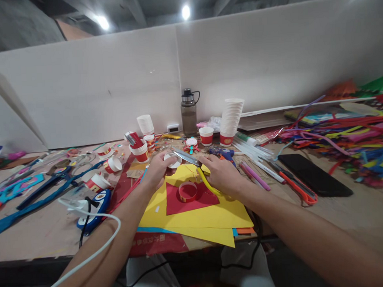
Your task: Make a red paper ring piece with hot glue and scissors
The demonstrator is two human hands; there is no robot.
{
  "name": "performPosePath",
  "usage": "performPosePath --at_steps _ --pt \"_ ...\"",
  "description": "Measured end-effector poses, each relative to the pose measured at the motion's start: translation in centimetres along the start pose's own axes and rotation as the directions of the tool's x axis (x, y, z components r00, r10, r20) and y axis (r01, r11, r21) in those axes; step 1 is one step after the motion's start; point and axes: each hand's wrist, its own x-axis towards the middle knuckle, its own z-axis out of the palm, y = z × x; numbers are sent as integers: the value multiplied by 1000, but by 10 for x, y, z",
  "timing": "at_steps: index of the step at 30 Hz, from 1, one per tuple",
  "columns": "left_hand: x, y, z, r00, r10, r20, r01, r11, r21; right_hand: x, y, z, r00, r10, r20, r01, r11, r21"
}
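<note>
Left hand (160, 166) pinches white disc (174, 162) above yellow paper (196, 220), likely for clearance, while right hand (222, 174) grips yellow-handled scissors (188, 158) beside it.

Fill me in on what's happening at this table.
A person is handling scissors and a small white piece over a cluttered craft table. The left hand holds the white piece; the right hand holds the scissors, blades close to that piece. Whether they are cutting into it is hard to tell. Below, a red ring rests on red paper, which lies on yellow paper. A tall stack of cups stands farther back.
</note>
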Motion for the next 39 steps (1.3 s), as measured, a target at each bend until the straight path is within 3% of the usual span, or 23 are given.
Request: performPosePath --at_steps 8,17,23,30,39 --pt "2 0 -1 996 66 -57 -64 997 32 0 0 0 1000 3 5 -3 1000 28" --pt "1 -3 5 1000 27 7 -27 1000 3 -2 -3 -5 1000 16 -8 -17 996 -86" --pt "0 -2 3 1000 25 6 -25 1000 19 -1 -3 -5 998 42 49 -37 995 -95" --pt "-2 4 2 999 17 33 -18 999 48 -1 -3 -5 999 18 33 -16 999 -42" --pt "2 1 -1 997 65 -42 -63 997 39 -1 -4 -8 998 43 46 -41 998 -45"
